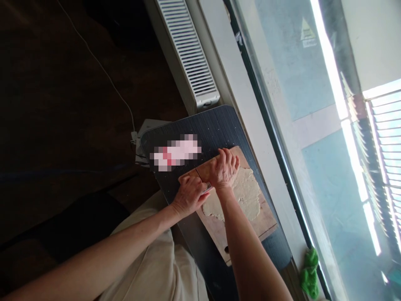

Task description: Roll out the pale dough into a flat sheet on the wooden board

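Observation:
A wooden cutting board lies at a slant on a small dark table. On the board is a flat, uneven sheet of pale dough. My left hand is closed at the board's left edge, beside the dough. Higher up, my right hand is closed over the dough's upper left edge, its fingers curled. Between the two hands a small bit of something shiny and pale shows. Both hands seem wrapped round it, and they hide most of its shape.
A blurred pink-and-white item lies on the table left of the board. Beyond the table stands a white radiator. A window sill runs along the right, with a green cloth item near the table's corner. A white cable crosses the dark floor.

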Motion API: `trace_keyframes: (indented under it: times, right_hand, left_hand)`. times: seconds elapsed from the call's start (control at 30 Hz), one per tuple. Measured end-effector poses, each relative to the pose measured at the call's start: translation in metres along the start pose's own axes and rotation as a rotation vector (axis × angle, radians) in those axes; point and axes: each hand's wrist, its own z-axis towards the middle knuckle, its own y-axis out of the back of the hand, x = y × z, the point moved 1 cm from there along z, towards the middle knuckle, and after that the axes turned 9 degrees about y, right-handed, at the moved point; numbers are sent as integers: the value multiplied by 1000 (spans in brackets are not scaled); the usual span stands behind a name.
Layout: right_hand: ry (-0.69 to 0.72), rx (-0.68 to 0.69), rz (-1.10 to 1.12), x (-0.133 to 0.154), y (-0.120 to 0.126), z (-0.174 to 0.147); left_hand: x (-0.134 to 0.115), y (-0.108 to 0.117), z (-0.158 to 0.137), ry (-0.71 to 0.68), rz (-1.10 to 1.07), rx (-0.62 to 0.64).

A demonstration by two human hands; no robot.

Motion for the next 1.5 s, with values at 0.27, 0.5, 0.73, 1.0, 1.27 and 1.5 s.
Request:
trace_keyframes:
  times: [0.27, 0.5, 0.73, 1.0, 1.27, 1.5]
  right_hand:
    - [-3, 28, 13, 0, 4, 1]
    - [-32, 10, 14, 6, -3, 11]
    - [-25, 20, 26, 1, 1, 6]
    - [-15, 6, -14, 11, -9, 20]
    - [-6, 6, 35, -3, 4, 1]
    - [-15, 32, 19, 16, -8, 28]
  left_hand:
    - [-5, -1, 5, -8, 49, -4]
    - [3, 2, 10, -5, 15, -22]
    - [-4, 1, 10, -23, 41, -9]
    - [8, 5, 14, -1, 20, -41]
    - [-7, -2, 9, -3, 5, -5]
    - [14, 5, 18, 48, -12, -23]
